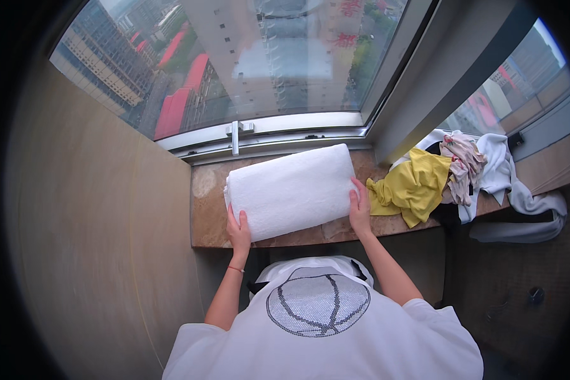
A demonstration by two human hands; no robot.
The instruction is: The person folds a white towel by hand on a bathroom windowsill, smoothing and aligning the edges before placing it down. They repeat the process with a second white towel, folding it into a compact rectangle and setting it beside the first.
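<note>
A folded white towel (pixel 292 192) lies at a slant over the brown marble windowsill (pixel 209 228), its right end farther from me than its left. My left hand (pixel 239 232) grips its left end near the lower corner, thumb on top. At the opposite end, my right hand (pixel 359 207) holds the edge with the thumb on the upper face and the other fingers along the side. Just right of that hand lies a crumpled yellow cloth (pixel 415 185), part of a heap of clothes.
In the heap are a pink patterned garment (pixel 463 164) and white cloth (pixel 495 164); a pale sleeve-like piece (pixel 527 231) hangs over the sill's edge. A window handle (pixel 235 137) stands behind the towel. A tiled wall (pixel 99 213) borders the left, a window post (pixel 456 71) the right.
</note>
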